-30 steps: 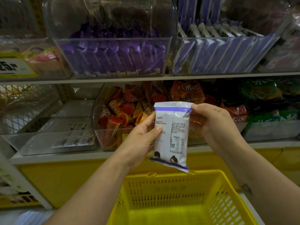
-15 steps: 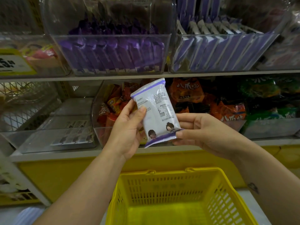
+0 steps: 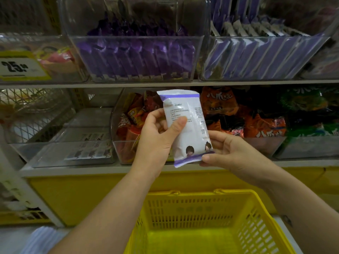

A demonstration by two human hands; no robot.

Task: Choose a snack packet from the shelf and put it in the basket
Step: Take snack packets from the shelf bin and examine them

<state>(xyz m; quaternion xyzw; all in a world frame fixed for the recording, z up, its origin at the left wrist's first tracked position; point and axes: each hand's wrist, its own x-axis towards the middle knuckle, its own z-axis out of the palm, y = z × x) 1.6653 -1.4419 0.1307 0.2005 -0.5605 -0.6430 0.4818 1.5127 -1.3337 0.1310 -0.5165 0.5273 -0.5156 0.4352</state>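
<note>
Packet upright, pinched between left hand and right hand, above basket

The packet I hold is smooth, glossy plastic film, crimped at both ends. The bins are clear, shiny hard plastic. The basket is matt yellow slotted plastic, and the rack looks like metal wire.

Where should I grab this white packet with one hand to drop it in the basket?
Probably the flat crimped top seal of the white packet, pinched from above: it stands nearly upright and that end is free, while the left hand grips its middle and the right hand pinches the bottom corner. The yellow basket sits below.
</note>
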